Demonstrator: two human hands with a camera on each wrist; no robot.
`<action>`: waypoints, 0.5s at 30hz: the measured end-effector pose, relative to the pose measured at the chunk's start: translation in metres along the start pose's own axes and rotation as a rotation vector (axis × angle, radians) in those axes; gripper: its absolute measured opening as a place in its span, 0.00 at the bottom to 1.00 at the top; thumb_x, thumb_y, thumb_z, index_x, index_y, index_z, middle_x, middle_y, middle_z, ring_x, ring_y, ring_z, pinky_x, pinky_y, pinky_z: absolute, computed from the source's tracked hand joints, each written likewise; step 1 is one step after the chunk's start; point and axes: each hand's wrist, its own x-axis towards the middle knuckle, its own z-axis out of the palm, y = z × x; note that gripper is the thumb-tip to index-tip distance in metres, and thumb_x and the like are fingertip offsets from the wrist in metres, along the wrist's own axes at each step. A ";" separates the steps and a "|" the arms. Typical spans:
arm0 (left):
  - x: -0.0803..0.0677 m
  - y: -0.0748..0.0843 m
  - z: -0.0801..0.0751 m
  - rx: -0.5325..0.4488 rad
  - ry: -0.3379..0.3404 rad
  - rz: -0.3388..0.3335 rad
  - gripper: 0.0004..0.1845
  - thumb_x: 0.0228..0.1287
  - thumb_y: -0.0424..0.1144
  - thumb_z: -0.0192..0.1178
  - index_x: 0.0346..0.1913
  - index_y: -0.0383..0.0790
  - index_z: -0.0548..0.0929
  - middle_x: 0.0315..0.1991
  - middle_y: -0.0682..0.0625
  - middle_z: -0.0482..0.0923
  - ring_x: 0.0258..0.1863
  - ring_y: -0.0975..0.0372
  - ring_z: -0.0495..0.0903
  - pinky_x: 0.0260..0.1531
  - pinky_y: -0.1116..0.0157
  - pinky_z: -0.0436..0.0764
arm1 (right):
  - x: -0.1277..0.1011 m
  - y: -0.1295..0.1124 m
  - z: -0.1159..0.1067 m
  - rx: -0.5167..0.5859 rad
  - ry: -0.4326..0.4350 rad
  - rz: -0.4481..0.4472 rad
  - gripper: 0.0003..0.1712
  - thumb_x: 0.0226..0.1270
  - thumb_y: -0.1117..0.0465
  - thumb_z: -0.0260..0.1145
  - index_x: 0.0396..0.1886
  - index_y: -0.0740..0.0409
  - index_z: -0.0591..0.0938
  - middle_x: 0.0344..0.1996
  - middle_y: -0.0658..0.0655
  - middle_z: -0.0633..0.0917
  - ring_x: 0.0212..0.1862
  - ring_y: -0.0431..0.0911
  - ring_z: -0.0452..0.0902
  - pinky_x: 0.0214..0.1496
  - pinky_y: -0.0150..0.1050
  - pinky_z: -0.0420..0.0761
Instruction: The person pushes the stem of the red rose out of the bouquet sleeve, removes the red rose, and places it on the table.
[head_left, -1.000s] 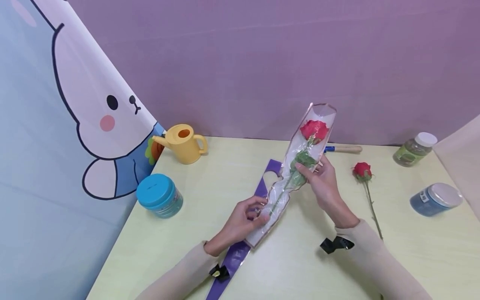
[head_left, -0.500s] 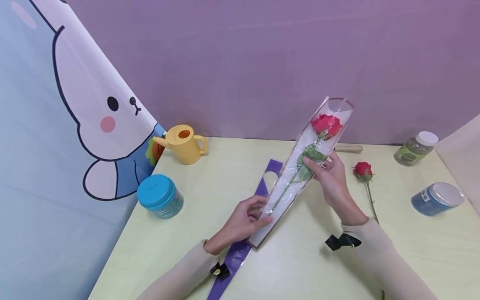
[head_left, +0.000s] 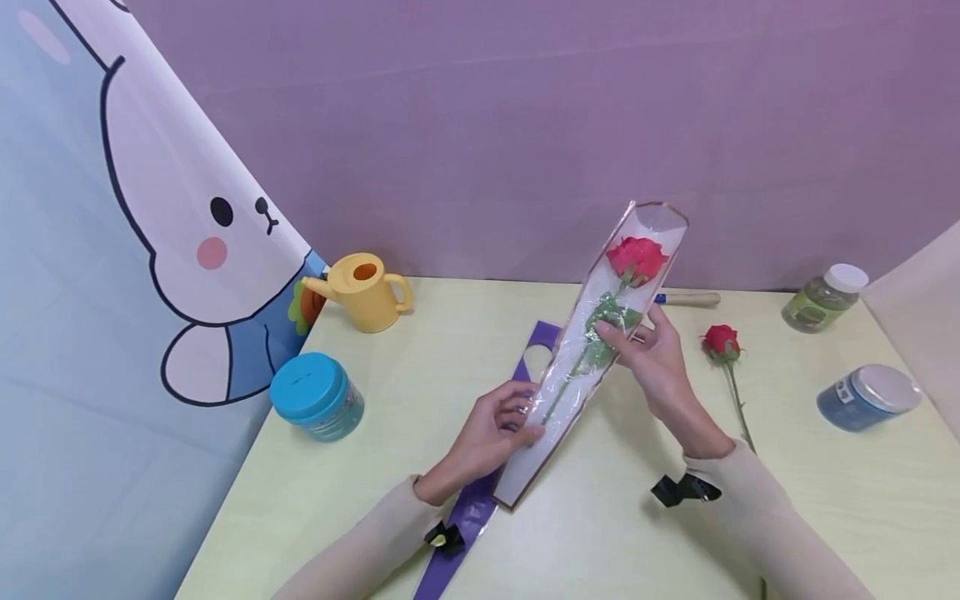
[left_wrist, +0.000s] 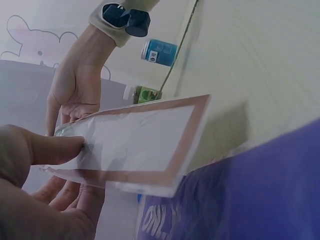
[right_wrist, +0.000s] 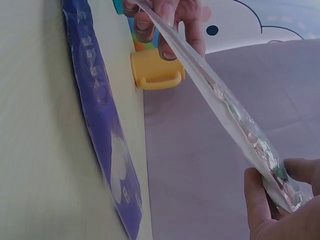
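A long tapered clear flower sleeve with a white backing and brown edging holds a red rose with green leaves. My left hand pinches the sleeve's narrow lower part, thumb on its front face. Higher up, my right hand grips the right edge beside the leaves, its thumb on the front. The sleeve is tilted, held above the table, as the right wrist view shows. Beneath it lies a flat purple sleeve with a pale heart-shaped window and white lettering; part of it is hidden by my left arm.
To the right lies a loose red rose, its stem partly behind my right sleeve. A wooden-handled tool lies at the back. A yellow watering can and blue-lidded jar stand left; a green-labelled jar and blue jar stand right.
Between my hands the sleeve has gone from bent to straight. Its top swung right and up, then came partway back left and down. Both hands keep hold of it.
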 end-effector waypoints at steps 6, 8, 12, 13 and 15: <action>0.000 -0.001 0.000 0.010 0.010 0.014 0.28 0.60 0.22 0.68 0.65 0.30 0.77 0.50 0.27 0.85 0.32 0.70 0.81 0.33 0.74 0.82 | -0.001 -0.001 -0.005 -0.050 -0.035 -0.039 0.37 0.80 0.53 0.61 0.81 0.60 0.61 0.47 0.36 0.86 0.48 0.30 0.86 0.47 0.30 0.88; 0.001 0.000 0.000 0.017 0.014 0.020 0.28 0.60 0.22 0.68 0.65 0.30 0.77 0.50 0.27 0.85 0.32 0.70 0.81 0.33 0.74 0.82 | 0.000 -0.002 -0.008 -0.057 -0.046 -0.051 0.37 0.82 0.51 0.59 0.82 0.60 0.60 0.50 0.37 0.84 0.50 0.30 0.85 0.49 0.30 0.88; 0.001 0.001 0.001 0.030 0.009 0.021 0.27 0.60 0.22 0.69 0.64 0.30 0.78 0.50 0.28 0.86 0.33 0.69 0.81 0.36 0.73 0.83 | 0.001 -0.001 -0.010 -0.030 -0.047 -0.048 0.37 0.82 0.50 0.58 0.81 0.62 0.61 0.51 0.39 0.85 0.51 0.30 0.85 0.51 0.30 0.87; 0.001 0.001 0.002 0.033 0.005 0.019 0.27 0.60 0.22 0.69 0.64 0.30 0.79 0.50 0.28 0.86 0.33 0.69 0.82 0.37 0.73 0.83 | 0.001 -0.001 -0.011 -0.027 -0.046 -0.044 0.37 0.82 0.50 0.58 0.81 0.62 0.62 0.51 0.38 0.85 0.51 0.30 0.85 0.51 0.30 0.87; 0.001 0.001 0.002 0.039 -0.002 0.019 0.27 0.60 0.23 0.69 0.64 0.30 0.79 0.50 0.28 0.86 0.34 0.69 0.82 0.38 0.72 0.84 | 0.001 0.000 -0.011 -0.020 -0.042 -0.035 0.37 0.81 0.51 0.59 0.81 0.62 0.62 0.50 0.38 0.86 0.51 0.30 0.85 0.50 0.30 0.87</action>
